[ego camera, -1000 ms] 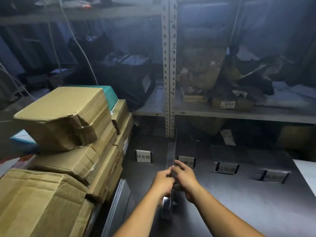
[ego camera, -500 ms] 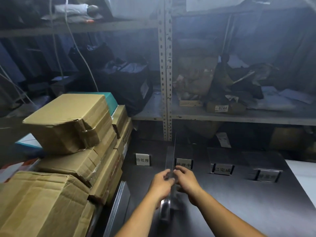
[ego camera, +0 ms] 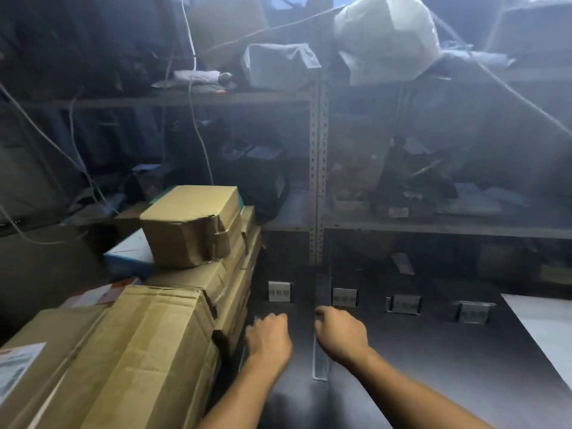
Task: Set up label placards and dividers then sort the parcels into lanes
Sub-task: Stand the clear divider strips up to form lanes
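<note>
The clear divider (ego camera: pixel 320 362) stands on edge on the dark surface (ego camera: pixel 433 373), running from near the front edge straight back toward the rear edge, and is seen almost end-on, so only its thin lower strip and a faint upright sheen are plain. The right grip (ego camera: pixel 340 332) sits just right of it, fingers curled and the knuckles of the forefinger up against the panel's near upper edge; whether it pinches the panel or only touches it cannot be told. The left grip (ego camera: pixel 268 337) hovers left of the divider, apart from it, its fingers loosely curled with nothing visible in them. Along the rear edge a row of four small signs stands: the leftmost placard (ego camera: pixel 279 291) left of the divider, the second placard (ego camera: pixel 344 297) just right of it, then the third placard (ego camera: pixel 405 304) and the fourth placard (ego camera: pixel 473 311) further right; their print is too blurred to read. The parcels (ego camera: pixel 161 345), brown cartons, are stacked at the surface's left edge. A white sheet (ego camera: pixel 544 326) lies at the right edge. Behind the surface rises a metal shelving rack (ego camera: pixel 318 168) cluttered with bags and packets.
</note>
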The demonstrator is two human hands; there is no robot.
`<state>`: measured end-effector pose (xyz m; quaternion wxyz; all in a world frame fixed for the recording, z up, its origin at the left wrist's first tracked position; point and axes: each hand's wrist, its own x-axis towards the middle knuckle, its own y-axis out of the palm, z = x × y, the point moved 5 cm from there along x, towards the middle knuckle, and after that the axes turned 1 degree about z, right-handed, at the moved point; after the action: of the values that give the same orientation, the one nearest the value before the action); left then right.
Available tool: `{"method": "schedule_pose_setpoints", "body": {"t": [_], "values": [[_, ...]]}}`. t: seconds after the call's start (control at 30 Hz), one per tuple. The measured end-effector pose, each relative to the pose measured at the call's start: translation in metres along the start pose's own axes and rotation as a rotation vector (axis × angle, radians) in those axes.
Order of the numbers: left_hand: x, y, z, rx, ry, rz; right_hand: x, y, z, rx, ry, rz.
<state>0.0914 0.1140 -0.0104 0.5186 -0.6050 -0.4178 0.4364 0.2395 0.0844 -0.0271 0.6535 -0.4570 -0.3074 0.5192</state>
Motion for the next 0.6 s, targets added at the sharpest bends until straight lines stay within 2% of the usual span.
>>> {"method": "schedule_pose_setpoints", "body": {"t": [0.17,0.37,0.47,0.6], "values": [[-0.038,0.006,0.038,0.027,0.012,-0.001,-0.040,0.022,0.033,-0.146,-0.071,-0.078],[-0.084,0.027,0.069,-0.085,0.024,0.019,-0.084,0.058,0.066,-0.146,-0.109,-0.068],[-0.104,0.041,0.079,-0.165,-0.002,0.087,-0.103,0.079,0.080,-0.121,-0.110,-0.031],[-0.133,0.055,0.087,-0.271,-0.089,0.269,-0.123,0.100,0.096,-0.049,-0.054,0.073]]}}
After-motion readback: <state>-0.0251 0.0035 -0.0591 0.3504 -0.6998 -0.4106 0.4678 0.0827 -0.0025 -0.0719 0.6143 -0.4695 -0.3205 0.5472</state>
